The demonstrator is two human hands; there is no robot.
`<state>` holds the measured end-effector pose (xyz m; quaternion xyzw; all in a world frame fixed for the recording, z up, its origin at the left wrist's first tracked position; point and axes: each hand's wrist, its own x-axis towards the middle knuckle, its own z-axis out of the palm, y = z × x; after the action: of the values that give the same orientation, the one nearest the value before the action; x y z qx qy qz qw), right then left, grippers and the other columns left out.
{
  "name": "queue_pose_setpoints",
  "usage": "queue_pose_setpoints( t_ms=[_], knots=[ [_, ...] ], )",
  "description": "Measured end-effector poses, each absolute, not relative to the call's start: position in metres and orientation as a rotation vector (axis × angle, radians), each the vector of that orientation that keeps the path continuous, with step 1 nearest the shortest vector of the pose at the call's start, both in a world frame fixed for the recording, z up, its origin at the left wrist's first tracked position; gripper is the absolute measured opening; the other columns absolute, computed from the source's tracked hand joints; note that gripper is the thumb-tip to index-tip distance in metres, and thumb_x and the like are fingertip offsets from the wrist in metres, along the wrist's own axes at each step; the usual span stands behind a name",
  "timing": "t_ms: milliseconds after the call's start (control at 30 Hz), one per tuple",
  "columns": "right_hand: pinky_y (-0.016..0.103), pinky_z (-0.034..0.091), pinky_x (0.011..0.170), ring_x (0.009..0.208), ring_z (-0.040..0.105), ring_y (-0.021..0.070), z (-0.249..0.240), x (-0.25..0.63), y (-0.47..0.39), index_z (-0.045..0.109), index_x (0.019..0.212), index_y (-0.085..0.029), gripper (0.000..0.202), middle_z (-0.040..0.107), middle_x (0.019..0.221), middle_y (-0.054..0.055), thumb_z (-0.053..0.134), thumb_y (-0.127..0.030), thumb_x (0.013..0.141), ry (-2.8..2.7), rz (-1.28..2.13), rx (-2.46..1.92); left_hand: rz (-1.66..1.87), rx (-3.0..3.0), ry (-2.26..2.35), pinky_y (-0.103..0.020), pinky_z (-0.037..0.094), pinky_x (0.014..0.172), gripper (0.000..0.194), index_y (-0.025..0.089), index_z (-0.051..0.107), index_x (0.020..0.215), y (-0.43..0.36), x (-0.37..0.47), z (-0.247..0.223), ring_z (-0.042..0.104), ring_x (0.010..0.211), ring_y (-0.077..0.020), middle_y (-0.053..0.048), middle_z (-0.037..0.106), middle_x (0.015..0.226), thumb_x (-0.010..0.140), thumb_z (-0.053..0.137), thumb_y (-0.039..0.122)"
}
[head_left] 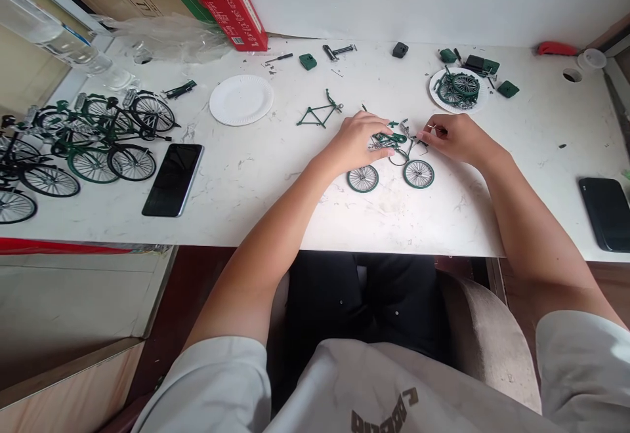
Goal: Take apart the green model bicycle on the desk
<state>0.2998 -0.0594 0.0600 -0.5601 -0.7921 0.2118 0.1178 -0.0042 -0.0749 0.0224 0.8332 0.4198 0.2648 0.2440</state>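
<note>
My left hand [361, 136] curls over a dark green model bicycle part [391, 139], with thumb and fingers on it; much of the part is hidden under the palm. Just in front lie two small spoked wheels with green rims, a left wheel [363, 179] and a right wheel [419, 174]. Close to the handlebar end of the parts, my right hand [457, 138] is closed in a pinch, and a small dark thing shows between its fingers, too small to name. A bare green bicycle frame [319, 113] lies left of my left hand.
Several finished model bicycles [98, 138] crowd the left side, beside a phone [173, 180]. A white paper plate [241, 100] lies behind. At back right, another plate [433, 95] holds green wheels and parts. A second phone [605, 213] lies at the right edge; a red box [231, 10] stands behind.
</note>
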Motion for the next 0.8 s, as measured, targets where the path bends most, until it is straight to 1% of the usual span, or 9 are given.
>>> queue_pose_setpoints(
  t_ms=[67,200,333,400,533,667,800],
  knots=[
    [0.045,0.043,0.076,0.074,0.057,0.0282,0.0577,0.2998,-0.0582,0.071,0.095,-0.029,0.034,0.068,0.082,0.007,0.074,-0.061,0.107,-2.313,0.620,-1.655,0.699,2.271,1.153,-0.065,0.046,0.139,0.029,0.026,0.087,0.128,-0.0733,-0.0038,0.0196,0.065,0.157,-0.0402,-0.012,0.081,0.159,0.099,0.091,0.028],
    [0.044,0.045,0.076,0.074,0.058,0.0263,0.0541,0.2987,-0.0575,0.075,0.099,-0.027,0.033,0.070,0.083,0.008,0.075,-0.059,0.106,-2.314,0.612,-1.648,0.715,2.266,1.181,-0.063,0.050,0.134,0.023,0.025,0.088,0.125,-0.0698,-0.0047,0.0154,0.068,0.149,-0.0386,-0.012,0.084,0.152,0.103,0.086,0.025],
    [0.044,0.046,0.076,0.076,0.060,0.0273,0.0521,0.2983,-0.0583,0.079,0.105,-0.027,0.043,0.071,0.085,0.009,0.073,-0.070,0.107,-2.326,0.591,-1.628,0.750,2.270,1.184,-0.062,0.053,0.131,0.023,0.026,0.089,0.127,-0.0706,-0.0046,0.0161,0.072,0.141,-0.0385,-0.012,0.088,0.141,0.104,0.085,0.028],
    [0.044,0.047,0.078,0.079,0.061,0.0280,0.0514,0.2986,-0.0586,0.079,0.107,-0.028,0.045,0.072,0.087,0.009,0.072,-0.072,0.107,-2.332,0.593,-1.624,0.764,2.265,1.196,-0.062,0.054,0.130,0.024,0.028,0.089,0.128,-0.0716,-0.0049,0.0175,0.073,0.139,-0.0387,-0.011,0.089,0.138,0.104,0.085,0.030],
    [0.044,0.046,0.080,0.082,0.062,0.0280,0.0505,0.2991,-0.0589,0.077,0.104,-0.029,0.040,0.072,0.090,0.009,0.073,-0.069,0.109,-2.322,0.611,-1.620,0.766,2.254,1.226,-0.061,0.055,0.129,0.025,0.030,0.089,0.128,-0.0725,-0.0054,0.0189,0.076,0.136,-0.0377,-0.009,0.090,0.136,0.104,0.083,0.028],
    [0.043,0.045,0.080,0.082,0.062,0.0275,0.0499,0.2992,-0.0594,0.077,0.106,-0.028,0.035,0.074,0.092,0.009,0.073,-0.063,0.111,-2.335,0.596,-1.635,0.788,2.260,1.224,-0.057,0.058,0.126,0.028,0.026,0.089,0.128,-0.0717,-0.0050,0.0166,0.079,0.133,-0.0362,-0.010,0.090,0.136,0.104,0.077,0.022],
    [0.043,0.045,0.079,0.082,0.064,0.0281,0.0492,0.2994,-0.0594,0.079,0.112,-0.026,0.032,0.077,0.094,0.011,0.067,-0.055,0.113,-2.378,0.573,-1.628,0.823,2.262,1.233,-0.052,0.059,0.124,0.034,0.023,0.090,0.128,-0.0703,-0.0044,0.0138,0.081,0.127,-0.0327,-0.010,0.091,0.130,0.104,0.067,0.014]
  ],
)
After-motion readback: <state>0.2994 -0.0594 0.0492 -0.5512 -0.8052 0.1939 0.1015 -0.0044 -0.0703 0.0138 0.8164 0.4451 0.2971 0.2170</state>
